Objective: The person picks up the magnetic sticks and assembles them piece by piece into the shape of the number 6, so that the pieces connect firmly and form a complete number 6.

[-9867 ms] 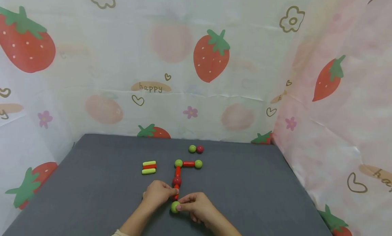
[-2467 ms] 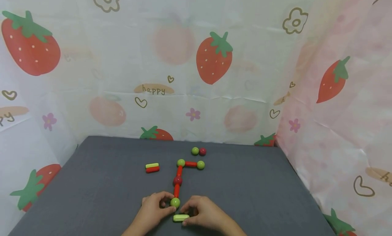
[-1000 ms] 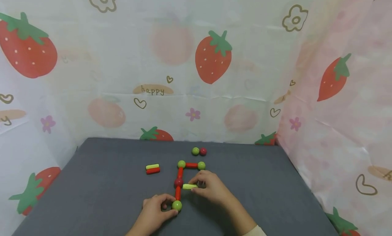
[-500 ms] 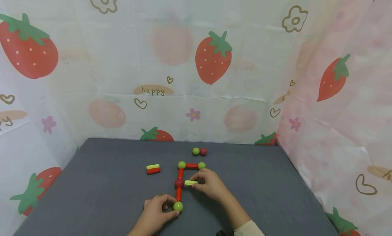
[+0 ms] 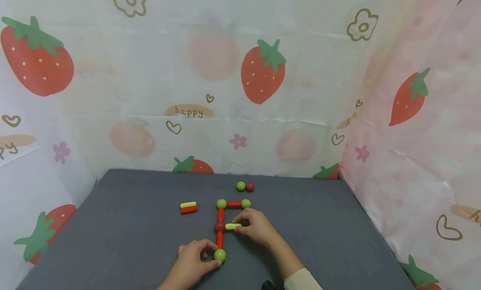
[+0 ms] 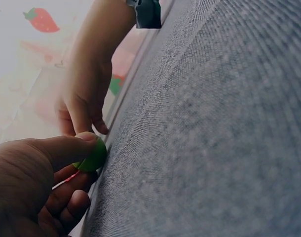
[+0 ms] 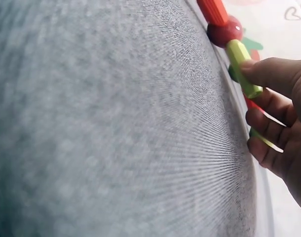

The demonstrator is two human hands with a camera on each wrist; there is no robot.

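Observation:
On the dark cloth lies a chain of toy balls and rods. A red ball (image 5: 219, 227) in its middle joins two red rods (image 5: 221, 215), and a far green ball (image 5: 221, 203) carries a sideways red rod (image 5: 234, 204) ending in another green ball (image 5: 246, 203). My left hand (image 5: 194, 257) holds the near green ball (image 5: 219, 255) between thumb and finger. With thumb and fingers, my right hand (image 5: 258, 227) pinches a yellow-green rod (image 7: 245, 74), whose left end meets the red ball's right side. My right fingertips hide the rod's other end in the head view.
A yellow-green rod (image 5: 188, 204) and a red rod (image 5: 189, 209) lie side by side left of the chain. Behind it sit a loose green ball (image 5: 241, 186) and a dark red ball (image 5: 250, 186). A strawberry-print curtain (image 5: 180, 72) walls the table's back and sides.
The near green ball has joined the chain's lower rod. One yellow-green rod left the side group; my right hand brought it from near the table's front up to the red ball. My left hand stayed.

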